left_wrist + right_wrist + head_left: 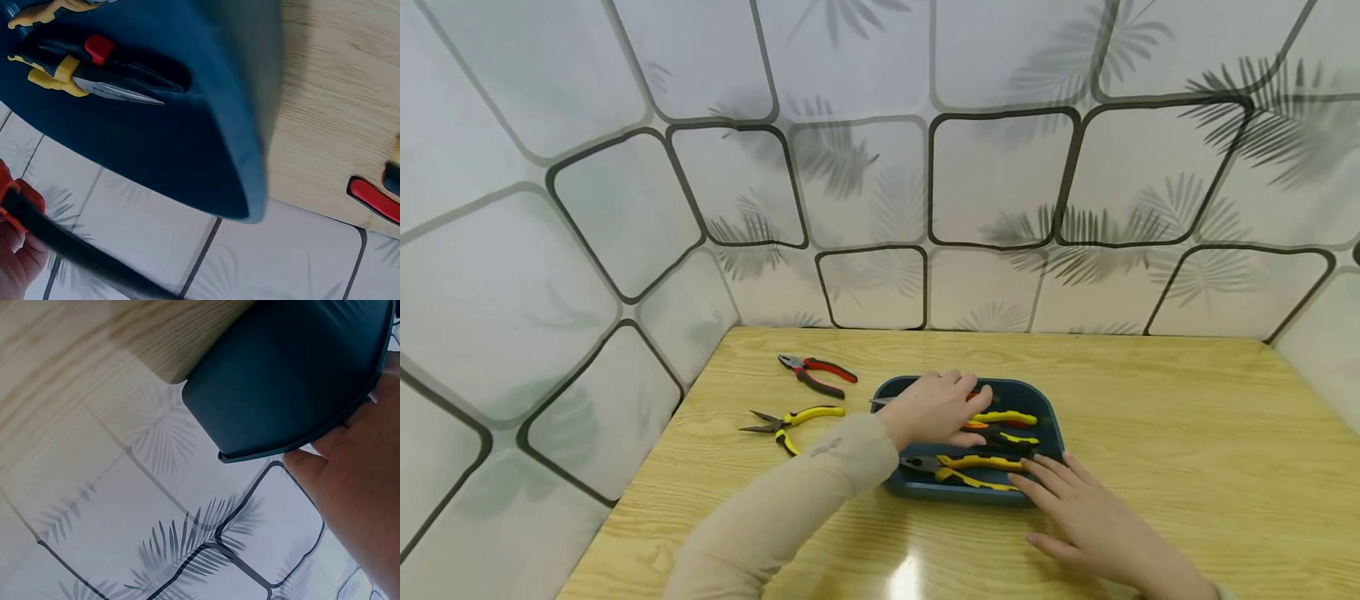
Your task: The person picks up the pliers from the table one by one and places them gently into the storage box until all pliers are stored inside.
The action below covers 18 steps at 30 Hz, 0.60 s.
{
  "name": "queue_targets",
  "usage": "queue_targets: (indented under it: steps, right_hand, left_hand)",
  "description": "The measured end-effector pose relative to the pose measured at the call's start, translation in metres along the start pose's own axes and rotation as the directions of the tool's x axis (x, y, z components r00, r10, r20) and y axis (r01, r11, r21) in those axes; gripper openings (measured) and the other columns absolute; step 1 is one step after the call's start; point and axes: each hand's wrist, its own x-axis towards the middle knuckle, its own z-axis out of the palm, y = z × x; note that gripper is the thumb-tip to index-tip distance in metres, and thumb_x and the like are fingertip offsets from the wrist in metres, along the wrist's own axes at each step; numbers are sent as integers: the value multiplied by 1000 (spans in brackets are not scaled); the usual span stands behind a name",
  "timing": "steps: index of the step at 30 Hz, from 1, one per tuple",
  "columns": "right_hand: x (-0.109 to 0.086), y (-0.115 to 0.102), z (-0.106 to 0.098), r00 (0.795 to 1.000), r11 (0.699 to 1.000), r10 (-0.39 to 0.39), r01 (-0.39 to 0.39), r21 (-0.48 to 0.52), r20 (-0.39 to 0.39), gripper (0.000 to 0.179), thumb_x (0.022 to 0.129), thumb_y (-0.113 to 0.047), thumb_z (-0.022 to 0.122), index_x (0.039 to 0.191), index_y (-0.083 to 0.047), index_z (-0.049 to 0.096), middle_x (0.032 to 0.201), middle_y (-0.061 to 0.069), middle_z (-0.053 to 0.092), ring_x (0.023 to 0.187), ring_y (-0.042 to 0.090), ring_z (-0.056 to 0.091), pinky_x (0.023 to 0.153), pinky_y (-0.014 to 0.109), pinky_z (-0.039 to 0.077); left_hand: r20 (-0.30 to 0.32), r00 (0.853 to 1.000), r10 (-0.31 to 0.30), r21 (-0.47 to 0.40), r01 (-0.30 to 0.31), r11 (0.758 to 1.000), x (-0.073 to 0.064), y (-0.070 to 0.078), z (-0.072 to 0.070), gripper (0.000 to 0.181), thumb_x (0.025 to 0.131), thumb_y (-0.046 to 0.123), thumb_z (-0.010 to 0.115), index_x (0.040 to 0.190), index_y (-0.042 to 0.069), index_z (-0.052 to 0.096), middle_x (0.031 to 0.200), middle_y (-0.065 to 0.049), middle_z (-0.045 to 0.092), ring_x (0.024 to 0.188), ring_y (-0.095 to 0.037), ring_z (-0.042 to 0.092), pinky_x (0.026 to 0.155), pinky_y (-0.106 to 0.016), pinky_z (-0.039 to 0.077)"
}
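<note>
My left hand (936, 408) is over the dark blue bin (955, 495). It grips a tool with red-orange handle ends and a long dark part, likely pliers (75, 244); a metal tip juts out left of the hand in the head view. In the bin lie yellow-and-black pliers (951, 463), and pliers with yellow-and-red handles (1011, 417) partly hidden by the hand. Long-nose pliers (112, 90) show in the left wrist view. My right hand (1086, 521) rests its extended fingers on the bin's near right rim (269, 453).
On the wooden table (1172, 433), left of the bin, lie red-and-black pliers (816, 373) and, nearer, yellow-handled long-nose pliers (790, 423) with spread handles. A patterned wall covering (1000, 287) rises behind the table and along its left side.
</note>
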Motion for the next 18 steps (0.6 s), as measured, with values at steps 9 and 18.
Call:
queue_targets:
  steps: [9,18]
  right_hand:
    - [0,-1,1,1000,1000,-5,5,-16,1,59,78,-47,60,123,-11,52,123,10,50,115,30,42,101,23,-13]
    - [-1,0,1,1000,1000,-4,4,-23,-1,58,78,-47,60,123,-11,52,123,10,50,115,29,42,101,24,-13]
  left_hand:
    - [38,999,17,-31,-16,999,10,9,5,62,85,62,31,123,16,44,99,0,51,72,-10,52,56,-22,46]
    - [149,989,2,-70,9,998,8,14,10,61,84,62,34,125,18,42,101,0,51,74,-10,52,56,-20,45]
